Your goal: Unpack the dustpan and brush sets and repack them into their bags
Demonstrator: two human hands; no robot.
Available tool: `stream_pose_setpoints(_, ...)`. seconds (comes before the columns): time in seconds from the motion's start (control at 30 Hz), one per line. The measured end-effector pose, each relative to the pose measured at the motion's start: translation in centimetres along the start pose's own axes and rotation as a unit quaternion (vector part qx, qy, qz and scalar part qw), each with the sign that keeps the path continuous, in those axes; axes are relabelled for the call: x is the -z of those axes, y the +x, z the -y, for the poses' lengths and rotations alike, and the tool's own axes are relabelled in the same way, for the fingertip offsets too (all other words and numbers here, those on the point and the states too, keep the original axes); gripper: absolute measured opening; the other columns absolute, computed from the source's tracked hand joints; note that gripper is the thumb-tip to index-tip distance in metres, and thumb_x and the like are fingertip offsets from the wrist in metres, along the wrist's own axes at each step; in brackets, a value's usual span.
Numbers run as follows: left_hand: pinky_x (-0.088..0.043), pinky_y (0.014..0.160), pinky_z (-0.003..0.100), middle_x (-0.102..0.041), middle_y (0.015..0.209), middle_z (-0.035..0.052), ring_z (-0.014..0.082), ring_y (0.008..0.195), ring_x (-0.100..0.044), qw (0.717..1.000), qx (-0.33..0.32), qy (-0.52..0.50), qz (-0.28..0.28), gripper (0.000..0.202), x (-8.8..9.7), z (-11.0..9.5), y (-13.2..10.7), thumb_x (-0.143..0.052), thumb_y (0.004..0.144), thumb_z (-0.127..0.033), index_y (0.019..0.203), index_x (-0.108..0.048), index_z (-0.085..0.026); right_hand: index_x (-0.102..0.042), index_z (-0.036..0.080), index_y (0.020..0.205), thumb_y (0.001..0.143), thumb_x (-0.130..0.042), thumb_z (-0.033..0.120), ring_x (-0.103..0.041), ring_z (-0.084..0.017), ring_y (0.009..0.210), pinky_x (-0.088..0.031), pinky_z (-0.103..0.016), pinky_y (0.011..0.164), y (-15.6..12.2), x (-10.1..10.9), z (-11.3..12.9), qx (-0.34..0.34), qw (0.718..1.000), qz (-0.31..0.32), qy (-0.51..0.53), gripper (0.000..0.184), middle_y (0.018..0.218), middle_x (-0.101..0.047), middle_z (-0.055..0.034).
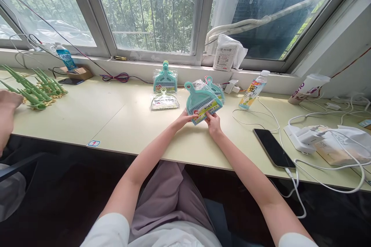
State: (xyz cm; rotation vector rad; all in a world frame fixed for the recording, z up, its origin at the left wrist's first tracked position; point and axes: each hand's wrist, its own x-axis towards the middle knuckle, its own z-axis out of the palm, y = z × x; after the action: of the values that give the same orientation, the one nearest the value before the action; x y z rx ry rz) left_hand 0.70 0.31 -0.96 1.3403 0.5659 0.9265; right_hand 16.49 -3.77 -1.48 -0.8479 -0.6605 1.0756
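Between both hands I hold up a small teal dustpan and brush set, with a yellow printed label along its lower edge. My left hand grips its lower left corner, and my right hand pinches the bottom edge, thumb on the label. Just behind it lies a second teal dustpan set, partly hidden. To the left, a teal dustpan set in clear wrapping leans near the wall. In front of that one lies a pale, shiny wrapped dustpan.
A black phone on a charging cable lies right, beside a white power strip and tangled cables. A drink bottle and cup stand behind. At far left, another person's hand is near green spiky pieces.
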Motion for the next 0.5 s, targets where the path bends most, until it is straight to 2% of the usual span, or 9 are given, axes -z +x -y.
stream_pose_setpoints(0.27, -0.047, 0.089, 0.045, -0.063, 0.116, 0.0102, 0.0306, 0.108, -0.058, 0.999, -0.021, 0.016, -0.019, 0.074, -0.2, -0.4, -0.3, -0.081, 0.062, -0.038, 0.126, -0.050, -0.022, -0.065, 0.018, 0.086, 0.070, -0.071, 0.020, -0.069, -0.016, 0.085, -0.060, -0.027, 0.078, 0.3, -0.3, 0.3, -0.024, 1.000, -0.014, 0.000, 0.018, 0.093, -0.072, -0.0019)
stream_pose_setpoints(0.5, -0.044, 0.095, 0.047, -0.061, 0.123, 0.0125, 0.0336, 0.115, -0.054, 0.998, -0.055, 0.022, 0.014, 0.080, -0.3, -0.5, -0.2, -0.084, 0.059, -0.036, 0.127, -0.047, -0.019, -0.062, 0.018, 0.085, 0.073, -0.068, 0.019, -0.068, -0.011, 0.074, -0.059, -0.021, 0.067, 1.3, 0.7, 0.8, -0.042, 0.991, -0.115, 0.054, 0.013, 0.083, -0.071, 0.0008)
